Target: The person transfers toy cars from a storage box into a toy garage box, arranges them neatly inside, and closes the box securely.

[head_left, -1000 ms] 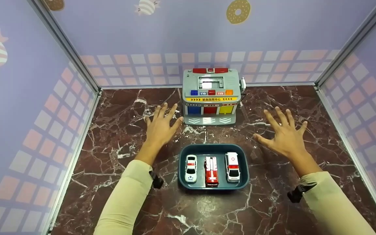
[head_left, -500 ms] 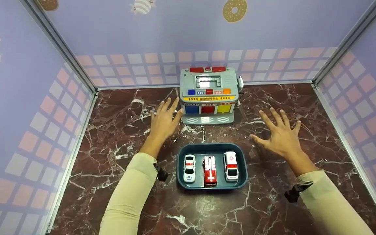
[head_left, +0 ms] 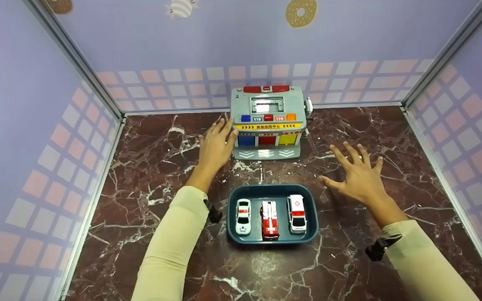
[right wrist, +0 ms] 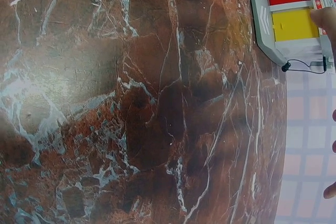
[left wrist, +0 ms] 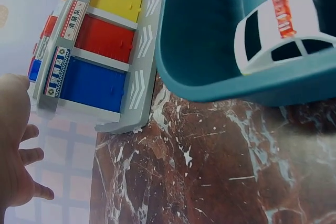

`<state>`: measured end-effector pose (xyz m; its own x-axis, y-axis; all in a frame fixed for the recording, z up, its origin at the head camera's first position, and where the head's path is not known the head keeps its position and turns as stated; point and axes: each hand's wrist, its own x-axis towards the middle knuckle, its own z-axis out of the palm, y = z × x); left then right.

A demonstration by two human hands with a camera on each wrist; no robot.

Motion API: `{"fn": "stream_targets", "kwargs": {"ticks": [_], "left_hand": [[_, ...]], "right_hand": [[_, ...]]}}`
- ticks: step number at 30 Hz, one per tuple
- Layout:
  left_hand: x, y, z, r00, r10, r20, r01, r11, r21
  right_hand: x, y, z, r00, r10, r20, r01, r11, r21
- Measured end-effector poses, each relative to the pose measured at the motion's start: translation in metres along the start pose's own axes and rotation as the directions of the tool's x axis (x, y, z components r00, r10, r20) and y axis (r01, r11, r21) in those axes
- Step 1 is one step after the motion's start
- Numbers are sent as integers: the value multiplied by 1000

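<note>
A grey toy garage (head_left: 267, 125) with blue, red and yellow doors stands against the back wall. My left hand (head_left: 216, 148) is beside its left side, fingers spread loosely; whether they touch it I cannot tell. In the left wrist view that hand (left wrist: 13, 145) appears next to the garage (left wrist: 89, 51). Over the table on the right hovers my right hand (head_left: 360, 175), fingers spread, holding nothing. Between the arms sits a dark teal tray (head_left: 272, 241) holding a white toy police car (head_left: 243, 216), a red toy fire truck (head_left: 270, 220) and a white toy ambulance (head_left: 297, 213).
The table (head_left: 149, 234) has a dark red marbled top. Purple panels with metal edge strips (head_left: 98, 209) enclose it at the left, back and right. A white piece (head_left: 308, 107) sticks out from the garage's right side, and a thin black cord (right wrist: 304, 66) hangs there.
My left hand has moved forward and to the right, up to the garage's left side. The right hand has hardly moved. The head view has shifted slightly.
</note>
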<state>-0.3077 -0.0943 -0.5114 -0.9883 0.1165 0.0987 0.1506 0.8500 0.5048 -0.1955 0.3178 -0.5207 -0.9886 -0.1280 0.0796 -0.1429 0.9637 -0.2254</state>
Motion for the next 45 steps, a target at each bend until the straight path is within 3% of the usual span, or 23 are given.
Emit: {"fn": "stream_targets", "kwargs": {"ticks": [19, 32, 45], "left_hand": [[18, 3, 2, 997, 12, -77, -12, 1000, 2], [23, 3, 5, 989, 49, -142, -49, 999, 5], [31, 11, 7, 996, -4, -92, 7, 1000, 25]], "right_hand": [[0, 1, 5, 1000, -17, -1, 17, 1000, 15], [-2, 1, 6, 1000, -26, -6, 26, 999, 28], [-5, 6, 4, 1000, -24, 6, 24, 1000, 8]]}}
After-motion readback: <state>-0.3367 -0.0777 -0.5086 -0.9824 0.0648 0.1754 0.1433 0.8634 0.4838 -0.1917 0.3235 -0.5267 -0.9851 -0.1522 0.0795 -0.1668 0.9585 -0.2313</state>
